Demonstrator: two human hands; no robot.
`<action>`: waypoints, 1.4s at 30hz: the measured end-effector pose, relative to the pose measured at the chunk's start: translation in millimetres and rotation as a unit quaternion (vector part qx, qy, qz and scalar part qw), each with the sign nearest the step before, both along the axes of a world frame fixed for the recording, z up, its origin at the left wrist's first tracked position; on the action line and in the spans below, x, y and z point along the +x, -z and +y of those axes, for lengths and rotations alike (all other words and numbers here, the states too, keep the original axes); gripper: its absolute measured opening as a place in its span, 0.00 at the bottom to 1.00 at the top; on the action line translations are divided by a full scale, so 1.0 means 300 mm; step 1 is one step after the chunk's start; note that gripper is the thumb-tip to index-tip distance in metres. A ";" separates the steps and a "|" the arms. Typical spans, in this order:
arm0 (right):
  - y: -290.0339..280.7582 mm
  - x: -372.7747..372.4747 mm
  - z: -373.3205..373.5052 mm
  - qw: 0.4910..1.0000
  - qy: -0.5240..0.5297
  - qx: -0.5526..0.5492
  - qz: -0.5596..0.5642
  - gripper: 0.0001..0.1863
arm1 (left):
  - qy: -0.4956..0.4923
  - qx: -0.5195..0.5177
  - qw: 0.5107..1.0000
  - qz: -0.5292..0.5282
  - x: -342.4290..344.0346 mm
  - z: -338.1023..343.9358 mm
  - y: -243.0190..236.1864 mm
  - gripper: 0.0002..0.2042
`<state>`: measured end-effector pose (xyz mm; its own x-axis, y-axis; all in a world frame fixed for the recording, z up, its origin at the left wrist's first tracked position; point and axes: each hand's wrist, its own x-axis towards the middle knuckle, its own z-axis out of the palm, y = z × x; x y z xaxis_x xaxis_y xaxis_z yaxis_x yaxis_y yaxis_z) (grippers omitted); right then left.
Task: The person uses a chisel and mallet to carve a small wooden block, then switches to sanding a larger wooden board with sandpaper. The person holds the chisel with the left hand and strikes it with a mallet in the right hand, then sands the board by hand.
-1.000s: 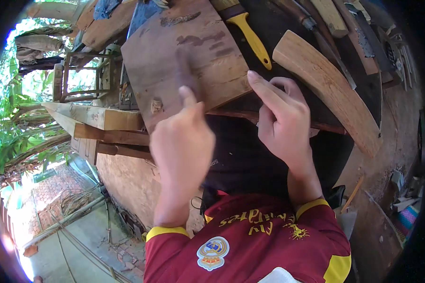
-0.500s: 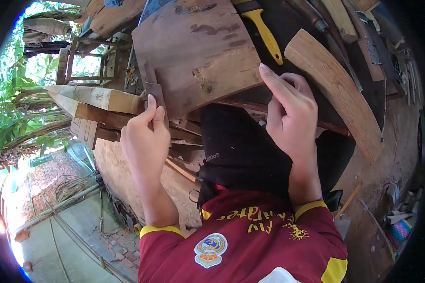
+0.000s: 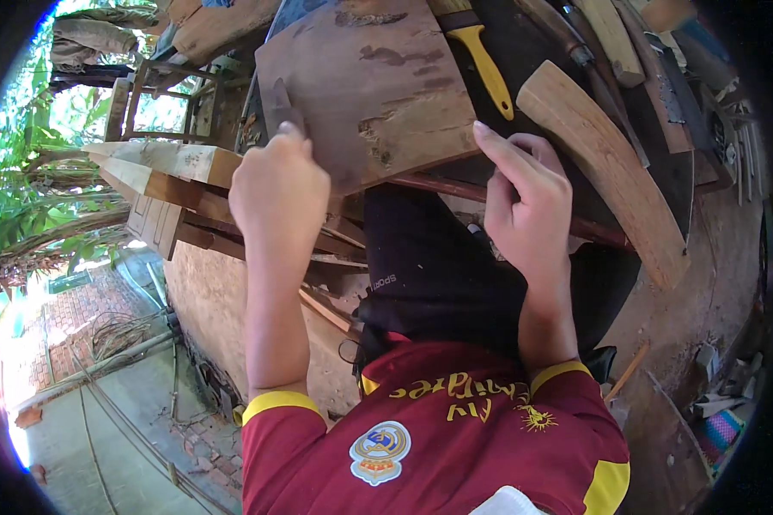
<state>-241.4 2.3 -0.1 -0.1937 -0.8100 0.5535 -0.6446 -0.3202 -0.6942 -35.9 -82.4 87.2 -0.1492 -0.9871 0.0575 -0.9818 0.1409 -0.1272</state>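
My left hand (image 3: 279,184) is closed on a thin brown strip (image 3: 283,101), possibly sandpaper or a scraper, lying over the left part of a flat wooden board (image 3: 395,103) with dark stains and rough patches. My right hand (image 3: 528,202) has curled fingers, its index fingertip at the board's lower right corner, gripping that edge. A yellow-handled brush (image 3: 489,73) lies beside the board on the dark work surface. A long curved wooden piece (image 3: 605,167) lies to the right, near my right hand.
Pointed timber pieces (image 3: 172,172) jut out at the left. Long wooden-handled tools (image 3: 580,51) and offcuts lie at the upper right. A wooden frame (image 3: 124,112) stands at the upper left. My legs (image 3: 421,283) are below the board's near edge.
My left hand and the strip have moved left from the board's middle, then slightly up and right along its left side. My right hand stays at the corner with little movement.
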 end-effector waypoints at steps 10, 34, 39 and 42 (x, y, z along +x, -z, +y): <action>0.015 0.003 0.002 0.999 0.002 -0.001 0.047 0.27 | 0.151 -0.022 0.970 0.190 -0.251 -0.075 0.056 0.13; 0.024 -0.006 0.001 0.998 -0.008 -0.024 0.056 0.27 | 0.026 -0.037 0.997 0.062 0.005 -0.272 0.035 0.11; 0.015 0.002 0.000 0.998 -0.008 -0.029 0.059 0.26 | 0.020 -0.077 0.996 0.033 0.055 -0.485 0.068 0.13; 0.002 0.012 0.004 0.998 0.004 -0.026 0.056 0.26 | 0.138 -0.048 0.983 0.108 -0.073 -0.465 0.094 0.15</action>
